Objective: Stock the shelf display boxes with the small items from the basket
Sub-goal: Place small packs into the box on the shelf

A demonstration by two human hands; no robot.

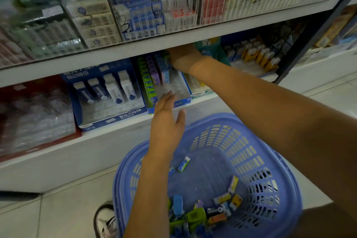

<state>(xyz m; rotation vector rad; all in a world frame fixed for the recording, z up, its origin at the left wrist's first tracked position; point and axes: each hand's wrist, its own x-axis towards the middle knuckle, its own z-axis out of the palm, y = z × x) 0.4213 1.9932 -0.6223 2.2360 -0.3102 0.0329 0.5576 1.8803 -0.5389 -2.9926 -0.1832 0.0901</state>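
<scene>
A blue display box (182, 101) on the lower shelf holds upright rows of small green (147, 85), purple (154, 71) and blue (164, 67) packs; its right lanes are bare clear plastic. My right hand (183, 57) reaches deep under the upper shelf and touches the back of the blue row, its fingers hidden. My left hand (167, 120) hovers flat with straight fingers at the box's front edge and holds nothing. Below my arms is the lilac plastic basket (257, 160), with several small colourful packs (195, 216) heaped at its near end and a blue-white one (184, 164) lying apart.
A larger blue box of white eraser pens (108, 96) stands left of the display box, and a red box (36, 120) further left. Yellow-topped items (257, 55) fill the right. The upper shelf board (173, 38) overhangs my right hand. A black upright (309, 35) and my shoe (106, 220) are close by.
</scene>
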